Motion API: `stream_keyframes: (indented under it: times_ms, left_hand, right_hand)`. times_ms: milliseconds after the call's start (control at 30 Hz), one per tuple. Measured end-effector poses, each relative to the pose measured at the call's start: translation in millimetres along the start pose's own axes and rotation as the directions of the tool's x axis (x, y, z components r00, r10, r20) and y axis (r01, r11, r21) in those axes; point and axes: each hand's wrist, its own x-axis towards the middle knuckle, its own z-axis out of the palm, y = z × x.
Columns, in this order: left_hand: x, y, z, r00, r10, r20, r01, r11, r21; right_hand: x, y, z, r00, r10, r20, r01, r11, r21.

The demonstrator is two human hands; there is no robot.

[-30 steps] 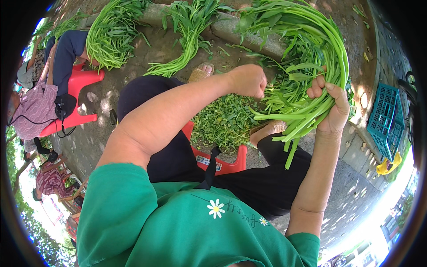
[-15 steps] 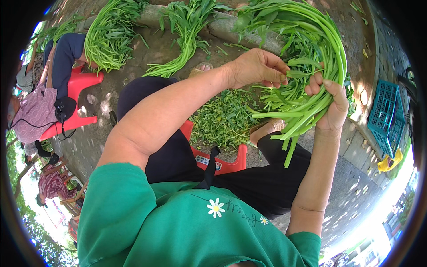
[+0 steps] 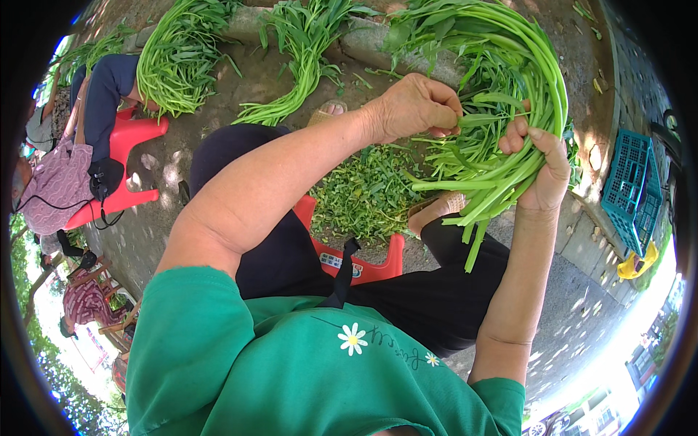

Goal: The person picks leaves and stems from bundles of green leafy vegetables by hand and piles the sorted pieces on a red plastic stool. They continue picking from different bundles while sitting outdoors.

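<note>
My right hand (image 3: 542, 156) is wrapped round a bundle of water spinach (image 3: 549, 80), its long green stems arching up and over to the far side. The cut stem ends stick out below the palm, towards my knee. Just left of the bundle, my left hand (image 3: 418, 109) pinches the tip of a water spinach leaf (image 3: 483, 118) between thumb and finger. That leaf still runs to the bundle. Beneath my hands, a heap of loose leaves and trimmings (image 3: 367, 189) covers the ground between my feet.
More water spinach lies in a large pile (image 3: 182, 62) at the far left and a smaller bunch (image 3: 298, 65) beside it, near a stone kerb (image 3: 363, 43). A red stool (image 3: 378, 269) is under me. At right stands a teal crate (image 3: 629, 189); at left, a person sits by another red stool (image 3: 131, 160).
My left hand has drawn slightly to the left, away from the bundle, with the leaf stretched between. My right hand keeps its hold, almost unmoved.
</note>
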Motion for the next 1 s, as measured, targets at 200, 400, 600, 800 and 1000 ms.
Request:
stream_keyframes:
  times_ms: [200,400,600,800,1000]
  left_hand:
    - [1.5,0.9,-2.9,0.995,0.007,-0.095,0.013,0.977,0.214]
    - [-2.8,-11.5,-1.8,0.991,0.128,-0.026,-0.079,0.751,0.655]
    - [-10.9,-21.8,4.0,0.937,-0.249,0.245,-0.145,0.361,0.921]
    - [-7.3,-34.1,-2.3,0.991,-0.017,0.133,-0.113,0.425,0.898]
    - [7.2,-5.1,-0.7,0.998,0.048,-0.036,-0.039,0.975,0.22]
  right_hand:
    - [0.2,2.8,-1.4,1.0,0.017,-0.01,-0.017,0.999,-0.034]
    - [-0.9,-1.8,-0.6,1.0,-0.004,-0.009,0.004,1.0,0.004]
    - [-0.3,-0.8,-2.2,1.0,-0.005,0.001,0.005,1.0,0.026]
    - [-0.8,-1.5,-0.4,1.0,0.003,0.005,-0.003,1.0,0.026]
    - [-1.3,-0.8,0.4,1.0,-0.002,0.004,0.002,1.0,-0.011]
